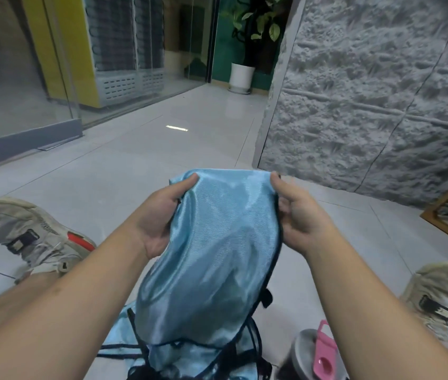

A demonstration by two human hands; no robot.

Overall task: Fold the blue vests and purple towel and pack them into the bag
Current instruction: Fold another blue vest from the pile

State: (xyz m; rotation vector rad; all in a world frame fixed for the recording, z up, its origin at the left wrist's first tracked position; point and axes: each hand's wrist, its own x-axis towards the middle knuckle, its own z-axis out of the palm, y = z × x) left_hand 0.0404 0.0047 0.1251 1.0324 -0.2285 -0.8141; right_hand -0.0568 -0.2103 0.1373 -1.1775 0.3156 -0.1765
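A shiny light-blue vest (211,242) with dark trim is held up in front of me, folded over along its far edge. My left hand (162,215) grips its left side, thumb on top near the far corner. My right hand (296,212) pinches its right side at the dark-trimmed edge. Below it, between my legs, lies more blue fabric with dark straps (189,357), bunched on the floor. No purple towel and no bag can be made out.
I sit on a grey tiled floor (162,149), with a worn sneaker (28,234) at left and another (442,294) at right. A grey cup with a pink lid (318,352) stands near my right forearm. A textured grey wall (368,91) rises at right; a potted plant (242,75) stands far back.
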